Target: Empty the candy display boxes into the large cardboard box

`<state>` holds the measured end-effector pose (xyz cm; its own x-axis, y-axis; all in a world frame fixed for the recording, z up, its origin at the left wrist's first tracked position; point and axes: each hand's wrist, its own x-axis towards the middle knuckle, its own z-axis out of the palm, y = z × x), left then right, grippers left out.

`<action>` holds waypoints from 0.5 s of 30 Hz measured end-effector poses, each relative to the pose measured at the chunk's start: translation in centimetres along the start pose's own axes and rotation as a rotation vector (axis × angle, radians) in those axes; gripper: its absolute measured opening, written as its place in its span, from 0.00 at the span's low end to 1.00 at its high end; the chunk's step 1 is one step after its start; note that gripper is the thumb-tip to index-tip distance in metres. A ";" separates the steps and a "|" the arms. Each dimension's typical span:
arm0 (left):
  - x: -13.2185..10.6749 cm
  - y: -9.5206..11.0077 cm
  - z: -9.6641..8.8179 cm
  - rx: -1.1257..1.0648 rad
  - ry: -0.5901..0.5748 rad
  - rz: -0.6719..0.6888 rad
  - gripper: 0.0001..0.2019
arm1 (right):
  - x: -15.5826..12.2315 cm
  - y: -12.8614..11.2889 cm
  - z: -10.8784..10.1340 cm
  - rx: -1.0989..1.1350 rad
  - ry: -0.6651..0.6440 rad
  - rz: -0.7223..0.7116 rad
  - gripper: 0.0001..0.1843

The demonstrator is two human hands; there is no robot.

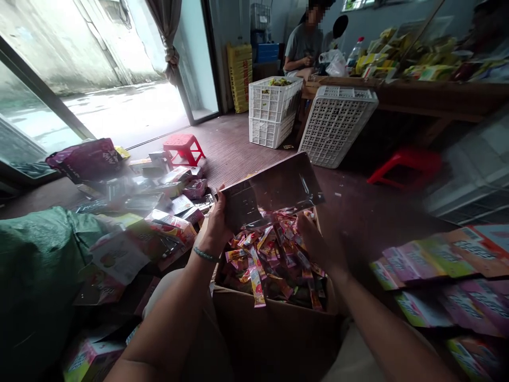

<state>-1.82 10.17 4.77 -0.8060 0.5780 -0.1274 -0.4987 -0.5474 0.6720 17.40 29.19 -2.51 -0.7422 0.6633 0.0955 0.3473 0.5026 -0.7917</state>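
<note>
Over the carton, my left hand (218, 225), with a beaded bracelet at the wrist, is closed on the left end of a dark, shiny flat box (274, 188). The box is tilted up and catches the light. My right hand (320, 244) is smeared by motion near the box's lower right edge; whether it grips the box I cannot tell. Below both hands, an open cardboard carton (274, 307) between my legs is full of small pink, orange and yellow stick sachets (256, 273). One sachet hangs over the carton's near rim.
Opened printed boxes (155, 228) and a green sack (35, 276) lie at left. Colourful boxes (457, 265) stand in rows at right. Beyond are a red stool (183, 148), white crates (274, 114), and a person (302, 48) seated by a loaded table (417, 95).
</note>
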 end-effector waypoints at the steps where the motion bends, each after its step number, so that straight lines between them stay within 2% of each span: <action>1: 0.1 0.3 -0.4 -0.021 0.029 -0.023 0.28 | 0.4 -0.2 0.7 -0.045 -0.033 0.012 0.45; 4: 0.2 1.9 -1.7 -0.082 0.100 -0.045 0.31 | 2.3 -1.0 3.1 -0.271 -0.203 0.066 0.47; 8: -0.2 4.9 -3.4 -0.125 0.243 0.073 0.30 | 2.8 -1.2 8.4 -0.508 -0.507 0.090 0.57; 10: -0.6 6.3 -4.1 -0.148 0.287 0.137 0.28 | 1.6 -0.9 11.1 -0.575 -0.567 0.026 0.60; 12: -1.1 7.5 -4.7 -0.160 0.298 0.166 0.28 | -0.3 -0.5 13.1 -0.651 -0.571 -0.071 0.58; 15: -1.6 9.0 -6.1 -0.138 0.314 0.167 0.30 | -3.4 0.1 14.3 -0.696 -0.561 -0.165 0.53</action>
<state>-6.93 0.63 6.60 -0.9276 0.2722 -0.2559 -0.3732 -0.7073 0.6004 11.78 19.11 -11.55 -0.9199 0.2777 -0.2770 0.3447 0.9094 -0.2328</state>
